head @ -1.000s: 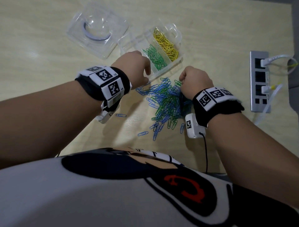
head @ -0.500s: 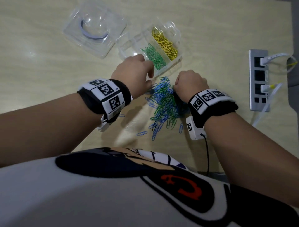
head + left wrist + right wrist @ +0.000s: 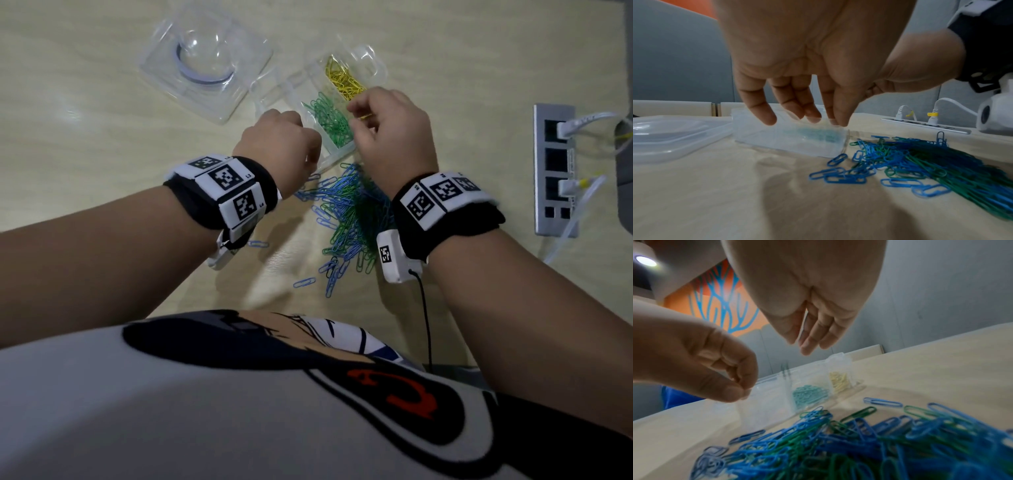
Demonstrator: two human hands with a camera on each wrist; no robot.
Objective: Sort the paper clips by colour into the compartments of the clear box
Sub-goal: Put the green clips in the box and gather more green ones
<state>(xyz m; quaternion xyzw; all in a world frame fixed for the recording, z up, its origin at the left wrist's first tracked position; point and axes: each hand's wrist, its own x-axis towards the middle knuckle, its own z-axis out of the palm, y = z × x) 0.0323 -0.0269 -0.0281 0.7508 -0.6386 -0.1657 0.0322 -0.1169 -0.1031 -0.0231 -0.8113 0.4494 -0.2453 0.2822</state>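
Note:
The clear box [image 3: 339, 156] lies at the table's middle back, with green clips [image 3: 330, 116] in its middle compartment and yellow clips [image 3: 344, 80] in the far one. My left hand [image 3: 301, 137] pinches the box's near-left rim [image 3: 789, 141], fingers pointing down in the left wrist view. My right hand [image 3: 359, 116] hovers above the green and yellow compartments. In the right wrist view its fingers [image 3: 805, 352] hang loose and hold nothing, and a blurred dark streak shows just above the box [image 3: 766, 402]. A mixed blue and green pile of clips [image 3: 346, 212] lies right before the box.
The clear lid [image 3: 205, 65] lies upside down at the back left, touching the box. A grey power strip [image 3: 555, 171] with white plugs sits at the right. Stray blue clips [image 3: 304, 282] lie near the table's front edge, by my body.
My right hand has lifted off the pile and moved forward over the box, and its fingers have loosened. The left hand has stayed at the box's near corner.

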